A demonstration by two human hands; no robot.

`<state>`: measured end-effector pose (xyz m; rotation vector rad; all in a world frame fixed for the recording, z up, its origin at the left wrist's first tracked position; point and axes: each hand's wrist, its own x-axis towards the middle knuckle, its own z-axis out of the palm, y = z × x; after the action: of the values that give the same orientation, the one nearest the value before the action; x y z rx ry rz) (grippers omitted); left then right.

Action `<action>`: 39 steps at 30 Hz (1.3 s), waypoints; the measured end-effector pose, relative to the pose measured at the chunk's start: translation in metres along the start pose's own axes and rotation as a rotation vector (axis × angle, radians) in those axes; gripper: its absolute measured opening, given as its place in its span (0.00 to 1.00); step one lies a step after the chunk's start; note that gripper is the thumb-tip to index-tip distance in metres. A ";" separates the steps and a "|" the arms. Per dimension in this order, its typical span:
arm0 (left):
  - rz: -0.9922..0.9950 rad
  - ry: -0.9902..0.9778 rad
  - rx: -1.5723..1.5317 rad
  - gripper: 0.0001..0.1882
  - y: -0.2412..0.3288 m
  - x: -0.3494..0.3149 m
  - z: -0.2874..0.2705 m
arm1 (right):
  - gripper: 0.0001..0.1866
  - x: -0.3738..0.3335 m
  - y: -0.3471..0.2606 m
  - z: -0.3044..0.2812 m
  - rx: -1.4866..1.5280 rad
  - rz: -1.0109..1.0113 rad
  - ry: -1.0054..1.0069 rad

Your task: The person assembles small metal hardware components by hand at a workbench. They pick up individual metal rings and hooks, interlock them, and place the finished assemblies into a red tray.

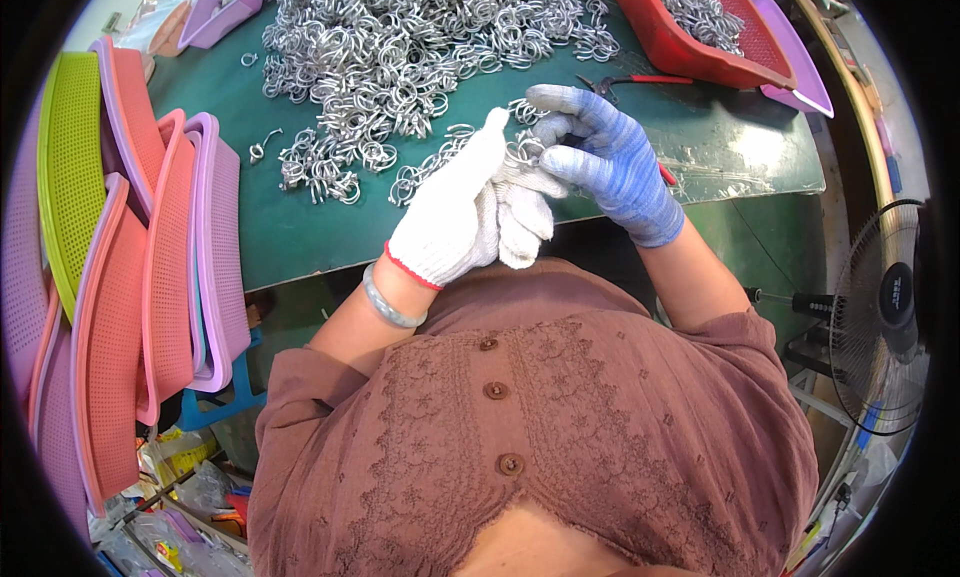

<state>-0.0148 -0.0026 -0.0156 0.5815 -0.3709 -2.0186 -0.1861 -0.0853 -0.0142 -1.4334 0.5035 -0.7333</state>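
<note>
My left hand [470, 202], in a white knit glove with a red cuff, is closed in front of my chest at the table's near edge. Its lower fingers are curled, and silver metal rings [523, 149] show at its fingertips. From the right, my right hand [610, 162] in a blue glove bends its thumb and fingers round the same rings. How many rings the hands hold is hard to make out. Just beyond my left hand, more loose rings [410, 180] lie on the green tabletop [290, 242]. A large heap of such rings [390, 52] spreads behind them.
Red-handled pliers [650, 79] lie beyond my right hand. A red basket [690, 62] of rings stands at the far right, with a purple basket [815, 95] under it. Stacked pink, green and purple baskets [110, 357] line the left side. At right is a black fan [885, 307].
</note>
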 end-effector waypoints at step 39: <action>0.225 -0.023 -0.079 0.18 -0.016 0.018 -0.011 | 0.15 0.005 -0.010 0.009 -0.019 0.158 -0.056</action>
<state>-0.0275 -0.0105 -0.0368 0.4473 -0.3528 -1.8162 -0.1774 -0.0828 -0.0029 -1.4106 0.5741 -0.5622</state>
